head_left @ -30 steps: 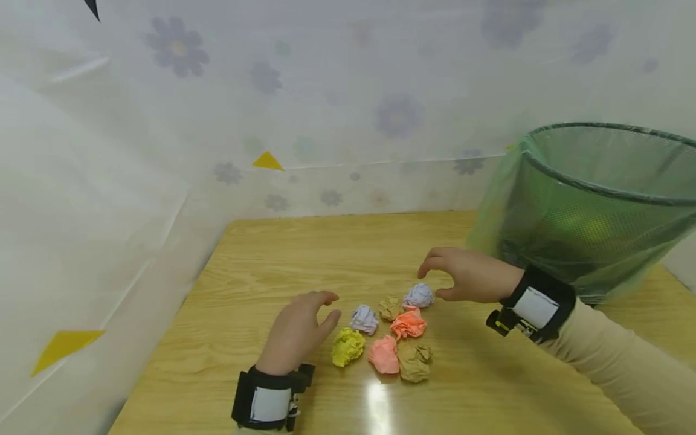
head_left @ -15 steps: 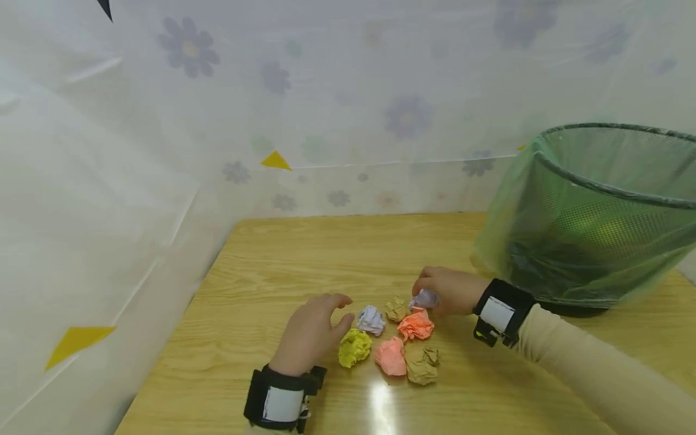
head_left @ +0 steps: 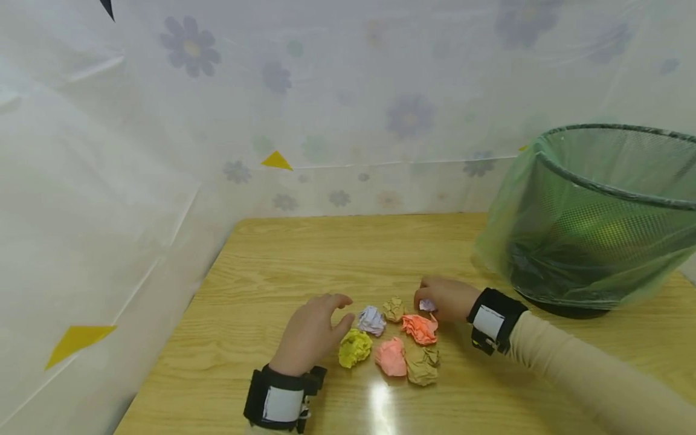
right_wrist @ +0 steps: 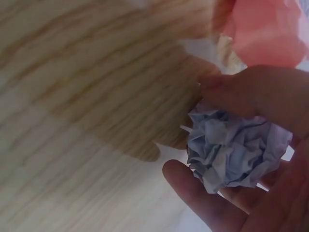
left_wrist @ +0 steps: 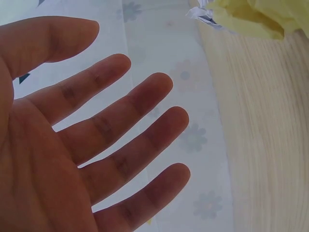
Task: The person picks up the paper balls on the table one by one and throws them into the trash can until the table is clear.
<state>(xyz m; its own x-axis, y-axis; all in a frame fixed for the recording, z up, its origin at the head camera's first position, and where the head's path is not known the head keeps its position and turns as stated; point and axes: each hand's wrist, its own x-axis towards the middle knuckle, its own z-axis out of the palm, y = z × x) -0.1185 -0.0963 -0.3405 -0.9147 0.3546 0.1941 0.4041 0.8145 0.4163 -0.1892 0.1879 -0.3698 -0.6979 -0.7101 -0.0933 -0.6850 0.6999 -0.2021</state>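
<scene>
My right hand (head_left: 447, 297) curls its thumb and fingers round a crumpled white paper ball (right_wrist: 231, 150), low over the table; in the head view only a bit of that ball shows under the fingers. My left hand (head_left: 310, 332) holds nothing, its fingers spread in the left wrist view. It hovers left of a yellow paper ball (head_left: 355, 348) and a second white paper ball (head_left: 371, 321). Between the hands lie a small tan paper ball (head_left: 394, 309), an orange one (head_left: 421, 329), a pink one (head_left: 391, 356) and a larger tan one (head_left: 423, 366).
A mesh wastebasket (head_left: 549, 229) with a green liner bag stands at the right of the wooden table (head_left: 304, 254). Flower-patterned white sheeting (head_left: 348, 109) hangs behind the table and along its left side. Black bands with small cameras wrap both wrists.
My right hand has come down onto the far white paper ball and gripped it. The orange ball has shifted slightly. My left hand has stayed nearly still, while the head view has swung slightly left.
</scene>
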